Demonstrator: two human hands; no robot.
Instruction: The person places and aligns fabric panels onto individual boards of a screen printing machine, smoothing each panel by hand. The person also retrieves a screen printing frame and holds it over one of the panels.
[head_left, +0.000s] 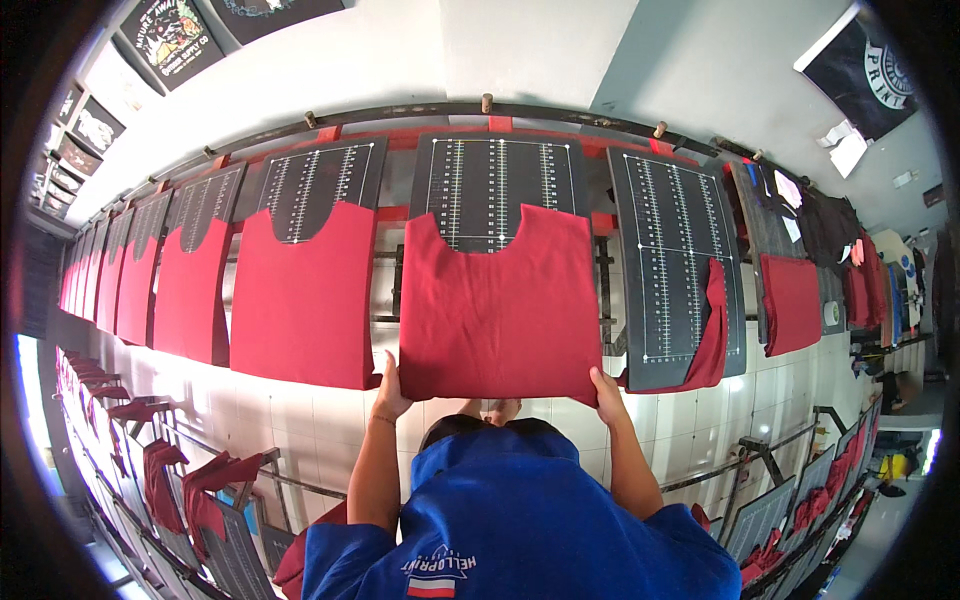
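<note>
A dark red shirt panel (497, 320) with a scooped neckline lies over the lower part of a dark, line-marked printing board (500, 180) straight ahead of me. At its near left corner, my left hand (390, 392) grips the edge, thumb up along the side. The opposite near corner is held by my right hand (606, 394), its thumb over the cloth and its other fingers mostly hidden below. Between the hands the near edge runs almost straight, and the cloth looks smooth with faint creases.
Left of me, a row of boards carries similar red panels (300, 300). The board (665, 260) on the right has a bunched red cloth (712, 335) along its side. Farther right lies a folded red stack (790, 300). Racks with red cloth (215, 490) stand behind me on both sides.
</note>
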